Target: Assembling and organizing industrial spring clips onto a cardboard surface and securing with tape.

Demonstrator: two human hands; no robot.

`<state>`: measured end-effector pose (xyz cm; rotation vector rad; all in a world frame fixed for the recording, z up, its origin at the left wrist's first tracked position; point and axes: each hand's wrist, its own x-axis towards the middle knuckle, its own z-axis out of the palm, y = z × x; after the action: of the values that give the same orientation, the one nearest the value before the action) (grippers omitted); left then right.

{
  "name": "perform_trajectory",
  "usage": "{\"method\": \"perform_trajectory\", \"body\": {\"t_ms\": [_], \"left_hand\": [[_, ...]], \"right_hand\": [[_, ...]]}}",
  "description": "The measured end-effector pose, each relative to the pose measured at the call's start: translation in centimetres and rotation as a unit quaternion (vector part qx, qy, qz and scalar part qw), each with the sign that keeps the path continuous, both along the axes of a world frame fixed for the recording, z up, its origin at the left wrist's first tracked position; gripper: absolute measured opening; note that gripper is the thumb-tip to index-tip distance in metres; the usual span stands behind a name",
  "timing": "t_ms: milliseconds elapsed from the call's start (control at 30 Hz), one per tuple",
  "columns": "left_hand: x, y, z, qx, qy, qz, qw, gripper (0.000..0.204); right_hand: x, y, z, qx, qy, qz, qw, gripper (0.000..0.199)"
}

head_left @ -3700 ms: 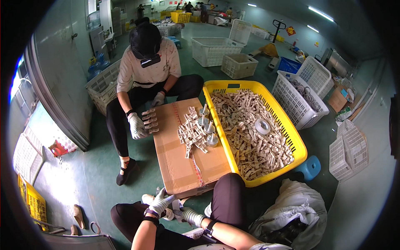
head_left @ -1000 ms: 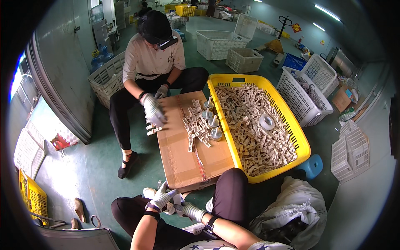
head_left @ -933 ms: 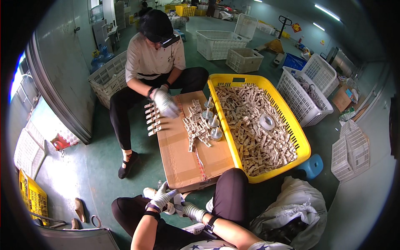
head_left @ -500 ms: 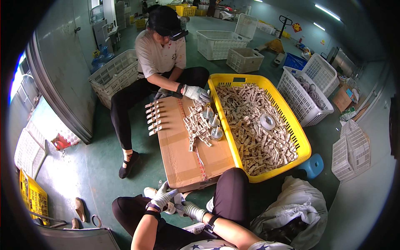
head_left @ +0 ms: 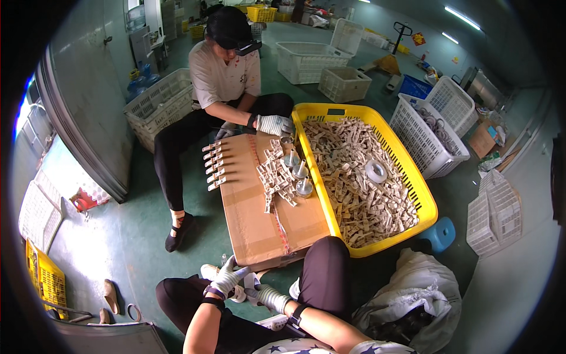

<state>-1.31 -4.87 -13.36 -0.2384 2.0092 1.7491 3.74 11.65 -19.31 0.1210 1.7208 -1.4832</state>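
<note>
Sitting low at six o'clock, the person holds both gloved hands together between the knees: the left hand (head_left: pixel 226 280) has its fingers spread open above a small white roll-like object (head_left: pixel 239 293), and the right hand (head_left: pixel 272 297) reaches in from four o'clock beside it. Whether the right fingers are closed on anything I cannot tell; the glove hides them. The small object sits just under the left palm, close to the near edge of the flat cardboard box (head_left: pixel 259 206) that serves as a worktop.

Risks from this position, as I judge them: with the left fingers splayed, the little roll could slip down to the green floor (head_left: pixel 124 236). At the twelve o'clock end of the box, a co-worker's gloved hand (head_left: pixel 275 124) reaches toward the pile of beige parts (head_left: pixel 277 177), beside the upright metal pieces (head_left: pixel 298 174); a nudge there could scatter the heap. A row of assembled parts (head_left: pixel 213 166) overhangs the box's nine o'clock edge and looks easy to knock off. The yellow crate (head_left: pixel 424 194) at three o'clock is heaped close to its rim, so hasty digging could spill pieces.
</note>
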Motion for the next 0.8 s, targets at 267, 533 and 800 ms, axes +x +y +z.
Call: {"method": "perform_trajectory", "body": {"t_ms": [267,533,800], "left_hand": [[-0.6,-0.1,-1.0,0.036,-0.007,0.005,0.999,0.064],[-0.2,-0.1,-1.0,0.039,0.005,-0.002,0.999,0.063],[-0.4,0.3,-0.6,0.039,-0.022,0.008,0.999,0.063]], "right_hand": [[0.0,-0.1,-2.1,-0.022,0.0,-0.005,1.0,0.047],[0.2,-0.1,-2.0,-0.015,-0.024,-0.011,1.0,0.052],[0.2,-0.1,-3.3,-0.035,-0.044,-0.032,0.998,0.048]]}}
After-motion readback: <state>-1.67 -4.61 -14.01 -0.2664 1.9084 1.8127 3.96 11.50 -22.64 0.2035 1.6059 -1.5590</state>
